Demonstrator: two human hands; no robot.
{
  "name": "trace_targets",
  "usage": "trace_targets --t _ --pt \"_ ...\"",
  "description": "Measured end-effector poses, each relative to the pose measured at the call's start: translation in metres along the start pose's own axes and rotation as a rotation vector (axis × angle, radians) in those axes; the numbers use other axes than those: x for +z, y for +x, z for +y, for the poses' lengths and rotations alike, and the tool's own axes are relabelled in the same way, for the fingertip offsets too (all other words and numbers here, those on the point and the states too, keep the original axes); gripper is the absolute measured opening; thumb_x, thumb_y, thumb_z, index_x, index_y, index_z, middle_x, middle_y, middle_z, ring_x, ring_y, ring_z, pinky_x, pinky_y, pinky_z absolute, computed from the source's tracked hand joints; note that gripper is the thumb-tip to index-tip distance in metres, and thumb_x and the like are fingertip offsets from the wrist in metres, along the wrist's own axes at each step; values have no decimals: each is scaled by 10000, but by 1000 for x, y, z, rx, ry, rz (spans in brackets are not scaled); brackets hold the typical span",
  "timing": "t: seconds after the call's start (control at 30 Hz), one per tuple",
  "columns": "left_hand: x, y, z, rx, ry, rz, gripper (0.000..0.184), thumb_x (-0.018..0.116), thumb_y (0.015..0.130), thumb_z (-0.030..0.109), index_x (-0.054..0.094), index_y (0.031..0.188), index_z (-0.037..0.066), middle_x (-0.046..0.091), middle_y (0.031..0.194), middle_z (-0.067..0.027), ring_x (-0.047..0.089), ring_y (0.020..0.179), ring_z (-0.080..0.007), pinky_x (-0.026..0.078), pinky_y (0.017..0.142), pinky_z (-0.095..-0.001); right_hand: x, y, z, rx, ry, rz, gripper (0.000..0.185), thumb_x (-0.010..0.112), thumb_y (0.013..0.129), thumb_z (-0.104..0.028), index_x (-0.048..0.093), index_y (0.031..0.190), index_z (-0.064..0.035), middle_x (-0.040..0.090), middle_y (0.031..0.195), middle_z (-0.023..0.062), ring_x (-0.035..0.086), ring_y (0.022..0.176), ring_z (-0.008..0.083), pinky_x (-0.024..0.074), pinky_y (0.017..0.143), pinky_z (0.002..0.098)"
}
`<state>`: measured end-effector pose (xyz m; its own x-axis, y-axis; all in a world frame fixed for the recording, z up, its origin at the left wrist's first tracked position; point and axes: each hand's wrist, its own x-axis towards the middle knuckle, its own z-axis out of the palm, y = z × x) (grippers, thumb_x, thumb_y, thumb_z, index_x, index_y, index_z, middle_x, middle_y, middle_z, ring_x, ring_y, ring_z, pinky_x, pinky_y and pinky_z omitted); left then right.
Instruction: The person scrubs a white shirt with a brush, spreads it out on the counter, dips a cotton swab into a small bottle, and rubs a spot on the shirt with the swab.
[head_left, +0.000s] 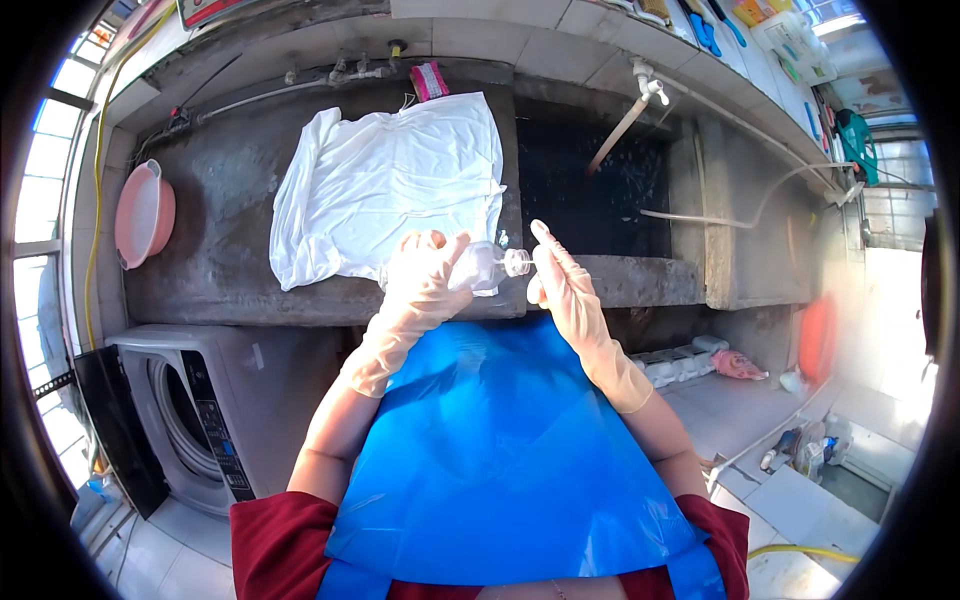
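My left hand [425,272], in a pale rubber glove, is closed around a clear plastic bottle [478,267] lying sideways in front of me. The neck of the bottle points right, with a white piece [517,262] at its mouth. Just beyond that mouth is my right hand [566,290], gloved too, its fingertips bent in close to the white piece. Whatever those fingers pinch is too small to make out. Below and behind the bottle, a white shirt-like cloth [390,185] lies spread and wrinkled on the grey stone counter [230,200].
Right of the cloth is a dark water-filled basin [590,190] under a white tap [648,85]. A pink tub [145,215] stands at far left, above a washing machine [215,420]. A pink-and-white packet [429,82] lies behind the cloth. Brushes [703,32] sit on the ledge.
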<state>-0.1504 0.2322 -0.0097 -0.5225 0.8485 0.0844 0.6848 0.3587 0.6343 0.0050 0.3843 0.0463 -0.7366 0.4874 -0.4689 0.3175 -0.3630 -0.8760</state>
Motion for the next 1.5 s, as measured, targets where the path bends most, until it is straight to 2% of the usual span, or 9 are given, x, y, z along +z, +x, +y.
trace_targets --t 0.17,0.27,0.47,0.87,0.93,1.03,1.37,1.4,1.5 --pt "5 8 6 11 218 -130 638 766 692 241 606 1303 149 621 1039 -162 588 1037 -370 454 972 -484 -18 13 31 -30 258 -246 436 452 1100 -138 435 1523 -39 462 820 -111 448 735 -34 412 804 58" --pt "10 14 10 -4 263 -166 617 743 728 246 603 1322 153 625 1066 -170 588 1062 -369 438 1006 -473 -12 10 37 -167 -179 64 438 467 1092 -130 448 1523 -54 568 907 -88 498 782 -15 425 818 79" --pt "11 31 21 8 324 -284 574 696 767 207 601 1329 138 628 1085 -178 593 1078 -357 394 1052 -474 -27 10 47 -217 -399 86 439 492 1083 -132 469 1512 -43 645 1149 -44 543 852 14 448 822 150" --pt "23 48 35 138 505 -272 507 640 787 157 628 1293 181 642 1035 -131 636 1009 -297 379 969 -465 -39 13 57 -111 -81 147 505 484 1091 -159 361 1571 -64 498 862 -101 439 719 -13 410 709 115" --pt "22 52 39 135 505 -290 479 640 787 153 635 1265 178 642 1030 -131 637 1009 -297 377 970 -472 -43 17 71 -236 -106 166 496 486 1089 -317 408 1565 -205 542 735 -46 404 634 27 383 598 183" --pt "22 55 45 126 514 -310 426 644 782 143 643 1207 171 643 1023 -130 638 1010 -298 374 972 -480 -44 14 65 -148 -53 168 553 531 1078 -257 360 1575 -84 470 769 -86 431 696 0 395 675 129" --pt "36 63 47 155 472 -318 520 697 750 178 626 1266 168 650 1042 -132 638 1024 -320 347 1044 -482 -55 9 59 -82 -25 226 521 539 1071 -231 405 1560 -111 516 775 -63 452 699 30 420 692 180" --pt "39 64 47 164 471 -323 520 697 750 178 626 1266 168 650 1042 -132 638 1024 -320 347 1044 -482 -59 10 62 -288 -235 258 510 523 1079 -248 403 1564 -139 506 775 -56 433 687 35 411 669 186" --pt "50 70 56 149 311 -361 583 735 748 206 609 1315 159 652 1089 -132 631 1061 -322 337 1092 -487 -69 -8 48 -331 -272 291 487 513 1086 -261 428 1552 -147 476 792 -46 429 703 51 412 685 199"
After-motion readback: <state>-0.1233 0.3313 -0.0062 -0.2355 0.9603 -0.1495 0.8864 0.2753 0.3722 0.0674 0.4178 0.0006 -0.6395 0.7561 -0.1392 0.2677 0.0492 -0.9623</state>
